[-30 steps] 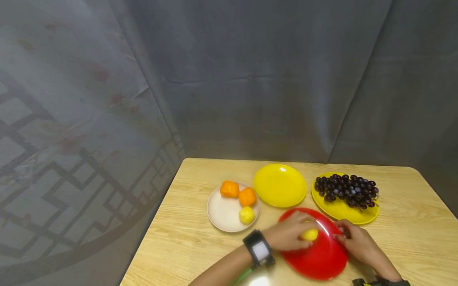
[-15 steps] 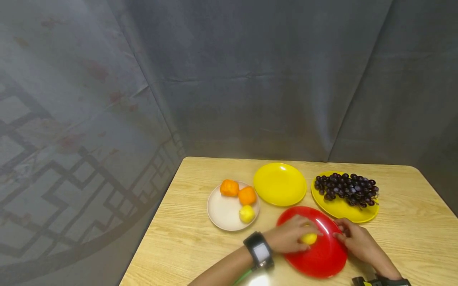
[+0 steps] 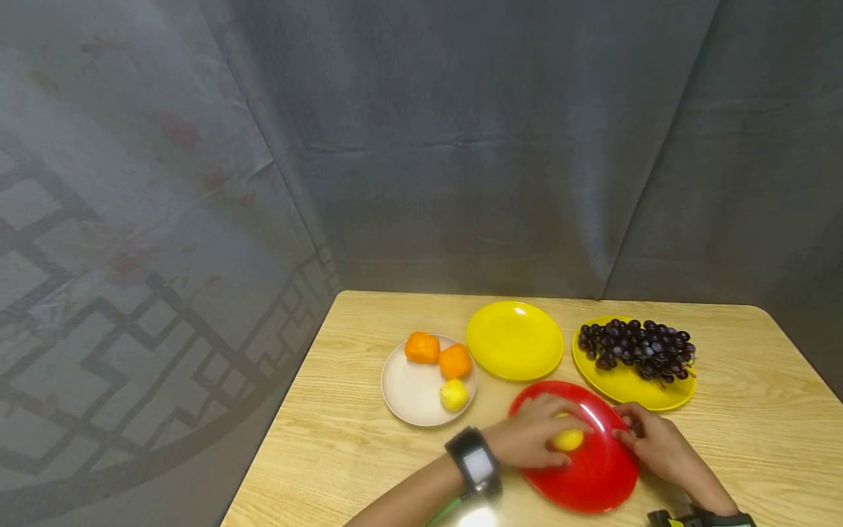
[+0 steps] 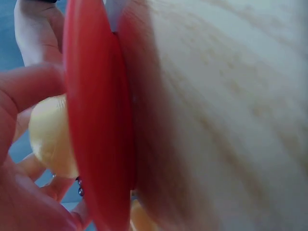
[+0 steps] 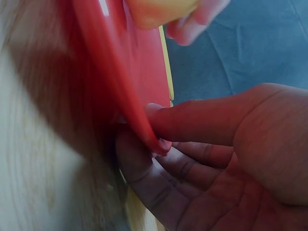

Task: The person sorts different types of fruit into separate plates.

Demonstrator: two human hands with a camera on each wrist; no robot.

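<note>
A yellow lemon sits in the curve of my left hand, thumb on its near side and fingers over its far side, above the red plate. The left wrist view shows the same lemon close to the plate's rim, partly covered by the fingers. At the plate's right edge my right hand pinches the rim, thumb on top and fingers beneath, as the right wrist view shows at the rim. Part of the plate is hidden under the left hand.
Left of the red plate stands a pale plate with two orange fruits and another lemon. Behind are a bare yellow plate and a second yellow plate bearing dark grapes. A grey curtain borders the wooden table.
Both hands stay almost where they were, the left on the lemon and the right on the plate's rim. The red plate has shifted very slightly leftward since the first frame.
</note>
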